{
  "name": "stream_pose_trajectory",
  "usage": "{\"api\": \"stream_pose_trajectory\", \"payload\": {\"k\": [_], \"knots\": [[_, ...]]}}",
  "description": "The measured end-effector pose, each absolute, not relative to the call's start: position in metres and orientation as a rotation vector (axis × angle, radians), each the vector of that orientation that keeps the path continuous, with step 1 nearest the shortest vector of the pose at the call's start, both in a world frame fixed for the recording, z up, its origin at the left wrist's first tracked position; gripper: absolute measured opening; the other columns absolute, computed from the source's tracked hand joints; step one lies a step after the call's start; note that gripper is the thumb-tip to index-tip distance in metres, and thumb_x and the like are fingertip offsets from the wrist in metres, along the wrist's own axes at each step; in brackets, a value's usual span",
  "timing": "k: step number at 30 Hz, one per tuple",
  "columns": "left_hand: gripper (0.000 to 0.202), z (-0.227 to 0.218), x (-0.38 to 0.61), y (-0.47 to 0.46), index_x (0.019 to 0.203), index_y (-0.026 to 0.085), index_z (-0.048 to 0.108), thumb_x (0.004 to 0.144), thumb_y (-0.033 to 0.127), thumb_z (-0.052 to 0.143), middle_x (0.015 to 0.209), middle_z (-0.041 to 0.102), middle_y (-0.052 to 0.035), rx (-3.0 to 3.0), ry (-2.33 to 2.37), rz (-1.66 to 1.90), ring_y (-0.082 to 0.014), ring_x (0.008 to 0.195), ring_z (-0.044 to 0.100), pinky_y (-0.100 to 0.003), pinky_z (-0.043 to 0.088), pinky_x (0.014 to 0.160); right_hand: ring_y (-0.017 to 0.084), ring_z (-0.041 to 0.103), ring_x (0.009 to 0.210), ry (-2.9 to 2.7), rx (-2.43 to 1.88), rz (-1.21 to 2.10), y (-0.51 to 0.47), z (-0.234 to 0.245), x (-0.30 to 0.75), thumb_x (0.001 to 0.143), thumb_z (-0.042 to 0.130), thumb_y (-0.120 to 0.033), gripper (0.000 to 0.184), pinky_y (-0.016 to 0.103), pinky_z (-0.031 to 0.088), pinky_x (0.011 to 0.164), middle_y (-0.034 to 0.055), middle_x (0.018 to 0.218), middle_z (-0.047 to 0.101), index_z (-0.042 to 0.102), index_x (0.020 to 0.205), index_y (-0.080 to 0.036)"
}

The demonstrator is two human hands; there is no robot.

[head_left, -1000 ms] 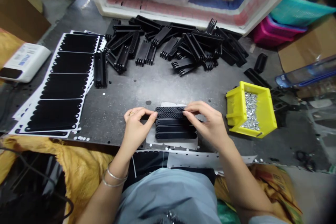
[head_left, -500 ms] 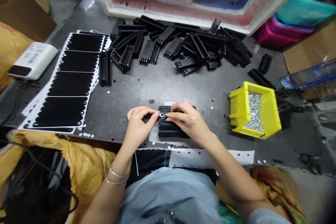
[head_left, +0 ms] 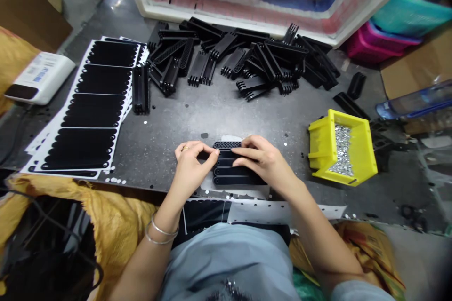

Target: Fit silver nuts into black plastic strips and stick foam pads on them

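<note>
A row of black plastic bars [head_left: 240, 180] lies side by side on the worktable, with rounded ends and smooth dark faces. The farthest bar [head_left: 226, 145] shows a honeycomb-patterned side. On the bar just nearer than that one lies a thin black sticker strip [head_left: 225, 154]. My left hand [head_left: 193, 162] has thumb and forefinger pinched together at the left end of this strip. Bent over the same strip farther right is my right hand [head_left: 261, 160], its thumb and fingertips on it; the fingers cover the strip's right part.
Sheets of black die-cut stickers [head_left: 86, 113] lie at the left beside a white device [head_left: 40, 77]. Loose black bars [head_left: 271, 63] are piled along the back. At the right stands a yellow bin [head_left: 365, 150] holding small silver metal parts [head_left: 342, 150].
My right hand has shifted right along the strip, away from my left hand, uncovering more of it. The strip's left end now lies under my left fingertips.
</note>
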State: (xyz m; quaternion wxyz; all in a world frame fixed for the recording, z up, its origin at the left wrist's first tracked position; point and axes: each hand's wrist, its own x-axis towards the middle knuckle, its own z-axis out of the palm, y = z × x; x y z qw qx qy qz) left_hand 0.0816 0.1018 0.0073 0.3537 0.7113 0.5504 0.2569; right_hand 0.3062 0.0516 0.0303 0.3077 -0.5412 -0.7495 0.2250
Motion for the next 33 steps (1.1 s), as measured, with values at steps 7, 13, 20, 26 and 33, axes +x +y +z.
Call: {"api": "stream_pose_trajectory", "payload": {"k": [7, 13, 20, 26, 33], "knots": [[0.017, 0.007, 0.082, 0.102, 0.073, 0.025, 0.068, 0.087, 0.033, 0.071, 0.087, 0.077, 0.0016, 1.835, 1.415, 0.675, -0.0234, 0.102, 0.068, -0.051, 0.029, 0.115, 0.015, 0.065, 0.078, -1.69, -1.524, 0.722, 0.039, 0.031, 0.342, 0.096, 0.071, -0.028, 0.011, 0.03, 0.052, 0.068, 0.0033, 0.092, 0.075, 0.08, 0.097, -0.022], [0.019, 0.006, 0.081, 0.106, 0.072, 0.025, 0.068, 0.087, 0.036, 0.071, 0.086, 0.077, 0.0009, 1.854, 1.405, 0.672, -0.0233, 0.1, 0.069, -0.05, 0.033, 0.113, 0.014, 0.064, 0.075, -1.729, -1.493, 0.7, 0.039, 0.024, 0.339, 0.098, 0.066, -0.027, 0.014, 0.03, 0.052, 0.068, 0.0032, 0.091, 0.073, 0.079, 0.097, -0.022], [0.016, 0.015, 0.077, 0.093, 0.082, 0.026, 0.072, 0.094, 0.036, 0.067, 0.09, 0.078, 0.0001, 2.008, 1.431, 0.777, -0.023, 0.097, 0.07, -0.048, 0.037, 0.11, 0.02, 0.059, 0.084, -1.791, -1.555, 0.241, 0.019, 0.033, 0.34, 0.099, 0.065, -0.023, 0.017, 0.038, 0.053, 0.075, 0.0062, 0.093, 0.061, 0.077, 0.111, -0.025], [0.021, 0.002, 0.061, 0.021, 0.112, 0.026, 0.068, 0.101, 0.015, 0.055, 0.098, 0.076, -0.003, 2.193, 1.246, 1.088, -0.0199, 0.095, 0.07, -0.037, 0.048, 0.093, 0.017, 0.065, 0.077, -1.971, -1.407, 0.54, -0.051, 0.027, 0.283, 0.105, 0.055, -0.021, 0.02, 0.03, 0.055, 0.068, 0.0069, 0.09, 0.069, 0.07, 0.116, -0.017], [0.022, -0.066, 0.059, 0.003, 0.114, 0.029, 0.07, 0.1, 0.02, 0.056, 0.095, 0.078, -0.0027, 2.471, 1.25, 1.097, -0.0186, 0.091, 0.073, -0.035, 0.046, 0.088, 0.019, 0.062, 0.081, -2.197, -1.283, 0.194, -0.069, -0.02, 0.263, 0.105, 0.047, -0.013, 0.026, 0.032, 0.051, 0.069, 0.0118, 0.107, 0.073, 0.071, 0.114, -0.019]]}}
